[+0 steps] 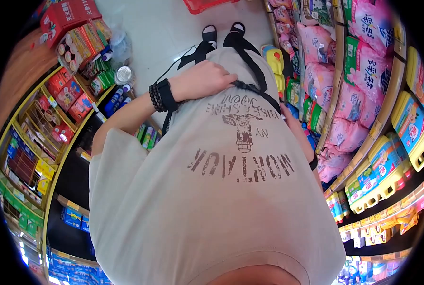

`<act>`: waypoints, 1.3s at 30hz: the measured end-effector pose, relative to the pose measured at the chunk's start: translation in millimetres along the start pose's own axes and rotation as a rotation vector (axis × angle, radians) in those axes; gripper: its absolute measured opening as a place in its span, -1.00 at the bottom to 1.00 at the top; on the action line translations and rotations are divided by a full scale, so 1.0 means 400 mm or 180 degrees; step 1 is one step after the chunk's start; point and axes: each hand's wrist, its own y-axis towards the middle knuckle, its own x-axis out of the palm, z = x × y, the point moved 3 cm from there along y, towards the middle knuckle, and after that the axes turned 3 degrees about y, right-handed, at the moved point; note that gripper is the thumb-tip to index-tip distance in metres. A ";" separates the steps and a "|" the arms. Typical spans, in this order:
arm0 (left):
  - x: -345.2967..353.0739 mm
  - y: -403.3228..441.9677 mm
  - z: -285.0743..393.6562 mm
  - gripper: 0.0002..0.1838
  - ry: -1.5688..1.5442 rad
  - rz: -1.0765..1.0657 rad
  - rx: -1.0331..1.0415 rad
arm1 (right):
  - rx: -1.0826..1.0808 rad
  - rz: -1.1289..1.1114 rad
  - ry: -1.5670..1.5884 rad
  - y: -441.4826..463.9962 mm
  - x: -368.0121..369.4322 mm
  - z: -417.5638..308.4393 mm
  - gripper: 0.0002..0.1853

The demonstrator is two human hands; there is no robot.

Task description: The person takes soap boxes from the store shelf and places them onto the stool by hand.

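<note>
My left hand (207,80) lies across the front of my light shirt (221,209) at the waist, its fingers curled and closed on a black strap (257,89). A dark watch and a beaded bracelet (157,98) circle that wrist. The strap runs around the shirt toward my right side. Along that side, my right hand (295,128) is partly hidden by the shirt, near the strap's far end. Its fingers do not show clearly, so what they hold cannot be made out.
Shelves of pink packages (347,99) rise close on the right, with yellow-lidded packs (409,128) beyond. Left stand yellow-edged shelves (55,183) and a red box (69,19). A red basket (204,4) sits on the pale floor (150,28) past my sandalled feet (209,35).
</note>
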 end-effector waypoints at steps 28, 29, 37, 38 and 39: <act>-0.030 -0.132 0.006 -0.70 -0.1631 0.0835 -0.1410 | -0.1066 -0.1698 -0.1843 0.245 -0.141 -0.036 -0.84; -0.038 -0.119 0.006 -0.71 -0.1548 0.0746 -0.1428 | -0.1024 -0.1703 -0.1821 0.245 -0.146 -0.022 -0.81; -0.035 -0.042 0.018 -0.75 -0.1097 0.0641 -0.1244 | -0.1520 -0.0888 -0.1581 0.134 -0.206 -0.100 -0.70; -0.027 -0.034 0.015 -0.75 -0.1149 0.0653 -0.1231 | -0.1628 -0.0735 -0.1298 0.129 -0.214 -0.079 -0.67; -0.023 -0.023 0.013 -0.75 -0.1208 0.0669 -0.1222 | -0.1737 -0.0593 -0.1020 0.129 -0.221 -0.053 -0.63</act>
